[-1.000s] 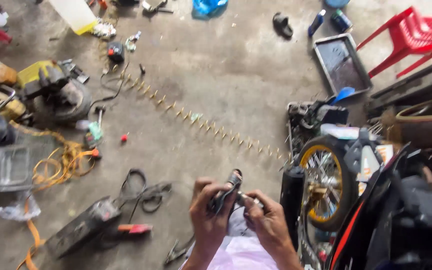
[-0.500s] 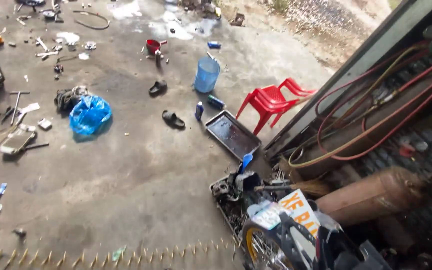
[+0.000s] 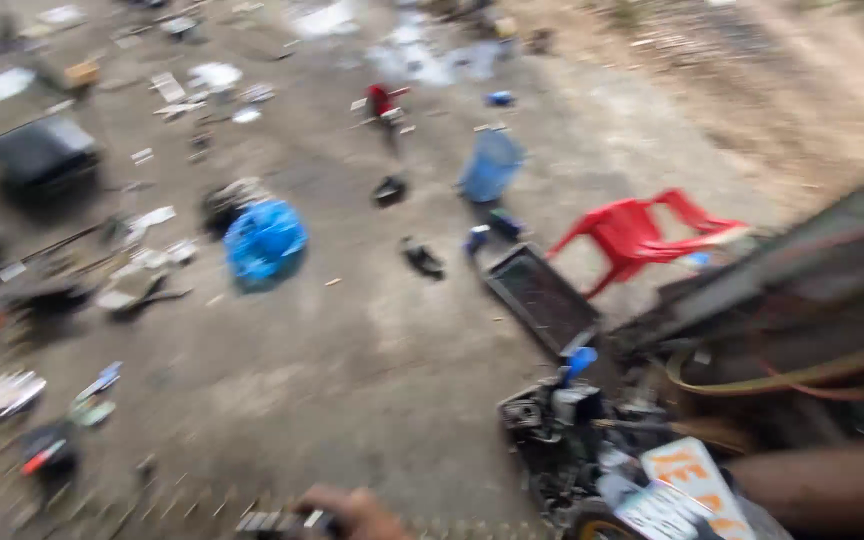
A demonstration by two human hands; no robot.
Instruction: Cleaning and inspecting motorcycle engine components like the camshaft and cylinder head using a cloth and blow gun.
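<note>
The concrete floor (image 3: 372, 360) fills most of the blurred view, strewn with tools. A red plastic chair (image 3: 642, 235) lies tipped beside a dark tray (image 3: 542, 298); a blue bag (image 3: 265, 243) sits left. At the bottom edge, one hand (image 3: 352, 512) curls around a dark ridged tool (image 3: 272, 522), its long axis level, pointing left. Which hand it is cannot be told.

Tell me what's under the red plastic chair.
Under the red plastic chair only bare concrete floor shows between its legs. A dark tray lies beside it, not beneath. The blur hides anything small there.
</note>
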